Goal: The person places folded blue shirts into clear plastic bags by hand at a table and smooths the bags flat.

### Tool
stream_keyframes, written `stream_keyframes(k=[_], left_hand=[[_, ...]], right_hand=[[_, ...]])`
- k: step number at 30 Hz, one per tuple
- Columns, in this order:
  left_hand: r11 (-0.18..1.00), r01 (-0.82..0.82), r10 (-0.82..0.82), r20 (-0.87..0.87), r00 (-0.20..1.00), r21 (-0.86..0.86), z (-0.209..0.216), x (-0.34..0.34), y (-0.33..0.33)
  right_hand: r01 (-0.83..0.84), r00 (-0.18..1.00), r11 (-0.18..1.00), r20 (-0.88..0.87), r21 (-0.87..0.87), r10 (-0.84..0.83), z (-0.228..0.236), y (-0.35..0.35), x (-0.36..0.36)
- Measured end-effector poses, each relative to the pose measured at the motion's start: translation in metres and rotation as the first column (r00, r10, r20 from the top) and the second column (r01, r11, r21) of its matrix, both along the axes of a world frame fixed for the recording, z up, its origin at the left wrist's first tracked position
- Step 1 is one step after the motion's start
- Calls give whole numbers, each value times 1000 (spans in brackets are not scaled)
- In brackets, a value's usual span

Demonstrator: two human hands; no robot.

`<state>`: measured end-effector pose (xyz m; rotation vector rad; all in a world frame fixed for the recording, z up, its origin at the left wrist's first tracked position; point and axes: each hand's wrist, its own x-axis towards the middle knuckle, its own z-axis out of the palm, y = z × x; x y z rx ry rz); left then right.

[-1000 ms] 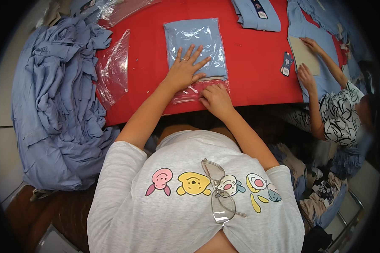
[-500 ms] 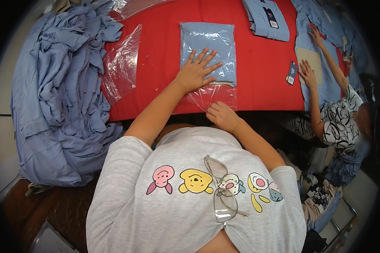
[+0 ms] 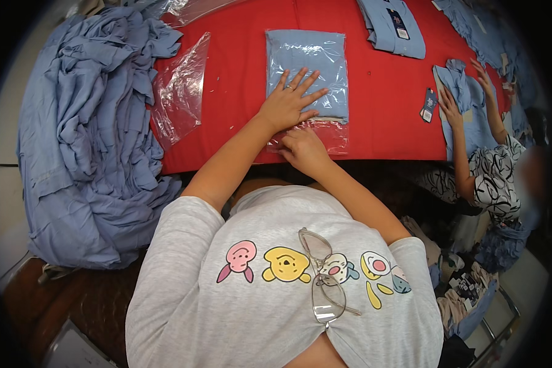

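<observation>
On the table (image 3: pixel 386 116), near front edge, garment (image 3: pixel 306 52) lies in bag (image 3: pixel 334 136); pile (image 3: pixel 92 135) at left edge, perhaps cloth (image 3: pixel 472 27) at right.

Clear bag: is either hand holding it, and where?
The left hand lies flat on the bag, not gripping; the right hand is at the bag's near end; whether it pinches there cannot be told.

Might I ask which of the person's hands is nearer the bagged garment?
Left: the left hand lies on the bagged garment; the right hand is just beyond its near edge, at the near end of the bag.
</observation>
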<state>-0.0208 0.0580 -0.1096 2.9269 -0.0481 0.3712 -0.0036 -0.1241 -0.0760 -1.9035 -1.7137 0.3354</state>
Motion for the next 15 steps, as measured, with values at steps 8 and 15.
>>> stream_keyframes(k=[8,15], left_hand=[[1000,-22,22,-12,1000,16,0,-1,0],[999,-14,10,-71,997,-52,1,-10,0]], right_hand=[[-327,907,943,303,64,294,-7,-11,-6],[-527,820,848,223,-61,526,4,-57,3]])
